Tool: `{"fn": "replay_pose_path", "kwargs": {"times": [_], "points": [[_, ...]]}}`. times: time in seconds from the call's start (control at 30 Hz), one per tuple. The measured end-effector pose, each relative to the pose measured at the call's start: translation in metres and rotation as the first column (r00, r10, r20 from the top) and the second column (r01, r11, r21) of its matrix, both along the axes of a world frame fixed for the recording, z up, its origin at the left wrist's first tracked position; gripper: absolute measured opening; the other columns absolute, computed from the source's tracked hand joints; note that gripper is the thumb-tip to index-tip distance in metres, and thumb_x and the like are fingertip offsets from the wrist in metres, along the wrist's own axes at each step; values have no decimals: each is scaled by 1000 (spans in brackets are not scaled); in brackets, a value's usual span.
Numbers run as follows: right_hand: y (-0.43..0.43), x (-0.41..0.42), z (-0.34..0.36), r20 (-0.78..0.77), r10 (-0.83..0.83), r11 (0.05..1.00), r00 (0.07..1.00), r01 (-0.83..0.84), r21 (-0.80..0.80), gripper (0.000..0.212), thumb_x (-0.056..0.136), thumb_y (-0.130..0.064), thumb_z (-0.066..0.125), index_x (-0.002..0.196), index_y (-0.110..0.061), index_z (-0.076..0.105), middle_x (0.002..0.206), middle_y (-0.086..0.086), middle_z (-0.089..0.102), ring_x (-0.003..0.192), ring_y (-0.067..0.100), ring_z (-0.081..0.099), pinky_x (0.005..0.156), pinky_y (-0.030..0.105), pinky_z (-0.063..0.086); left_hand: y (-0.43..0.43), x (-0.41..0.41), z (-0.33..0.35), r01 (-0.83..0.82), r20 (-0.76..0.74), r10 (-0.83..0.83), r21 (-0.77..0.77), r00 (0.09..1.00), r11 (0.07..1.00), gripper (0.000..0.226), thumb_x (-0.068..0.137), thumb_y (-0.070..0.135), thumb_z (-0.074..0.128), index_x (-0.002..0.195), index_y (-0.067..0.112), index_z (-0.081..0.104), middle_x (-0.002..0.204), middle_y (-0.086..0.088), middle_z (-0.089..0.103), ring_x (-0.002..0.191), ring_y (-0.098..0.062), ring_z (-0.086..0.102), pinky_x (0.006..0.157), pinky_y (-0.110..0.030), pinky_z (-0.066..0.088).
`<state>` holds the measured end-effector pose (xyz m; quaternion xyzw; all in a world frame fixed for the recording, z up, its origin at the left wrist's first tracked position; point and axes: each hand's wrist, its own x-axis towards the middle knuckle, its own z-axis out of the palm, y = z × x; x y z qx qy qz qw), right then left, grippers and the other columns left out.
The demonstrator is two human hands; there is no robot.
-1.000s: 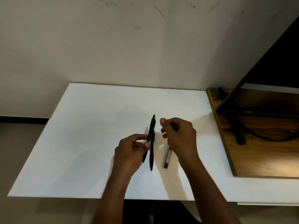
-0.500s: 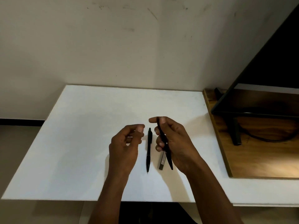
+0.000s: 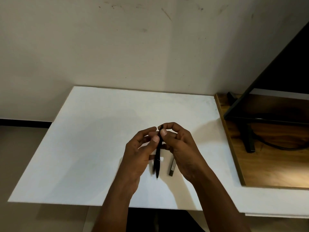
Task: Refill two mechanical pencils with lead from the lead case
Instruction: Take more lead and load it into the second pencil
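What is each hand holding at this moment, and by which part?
The right hand pinches a black mechanical pencil at its upper end; the left hand touches its upper barrel. The lead case lies unheld on the white table.

The far end of the black pencil (image 3: 157, 158) is covered by the fingertips (image 3: 163, 131) of both hands, so the grip there cannot be made out. A dark blur just left of its lower barrel may be the second pencil; that cannot be told. The right hand (image 3: 184, 148) hides the far end of the lead case (image 3: 172, 168). The tabletop (image 3: 83, 148) is cut off at the right picture edge.
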<state>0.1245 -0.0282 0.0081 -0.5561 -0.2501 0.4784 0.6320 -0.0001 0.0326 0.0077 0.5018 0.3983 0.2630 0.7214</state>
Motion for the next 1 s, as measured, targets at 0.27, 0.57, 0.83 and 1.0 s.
{"fn": "replay_pose_path", "kwargs": {"times": [0.27, 0.57, 0.83, 1.0], "points": [[-1, 5, 1, 154, -147, 981, 977, 164, -106, 21, 92, -28, 69, 94, -7, 72, 89, 12, 78, 87, 24, 72, 76, 33, 52, -5, 2, -6, 116, -216, -51, 300, 975, 947, 26, 97, 29, 56, 121, 32, 64, 70, 6, 66, 60, 1, 61, 58, -7, 44], [-7, 17, -6, 93, -342, 932, 935, 350, -91, 16, 95, -10, 64, 93, 3, 73, 85, 14, 76, 75, 19, 73, 76, 30, 61, -8, 4, -6, 191, -290, -83, 366, 953, 911, 17, 98, 21, 55, 109, 21, 69, 74, 5, 77, 45, 1, 55, 48, -5, 38], [-13, 37, -27, 819, -66, 855, 571, 456, -249, 15, 94, -11, 63, 85, -18, 73, 75, -4, 74, 65, 10, 68, 62, 12, 48, -6, 0, -8, 161, -261, -84, 289, 962, 944, 16, 97, 20, 57, 109, 24, 67, 79, 5, 78, 45, 1, 55, 51, -9, 44], [-4, 23, -41, 918, 222, 850, 329, 395, -348, 14, 94, -25, 64, 96, -26, 79, 91, 0, 71, 93, 24, 61, 82, 39, 47, -5, -2, -11, 135, -290, -43, 306, 956, 942, 16, 96, 18, 59, 107, 24, 68, 78, 4, 78, 48, 2, 59, 48, -6, 42]]}}
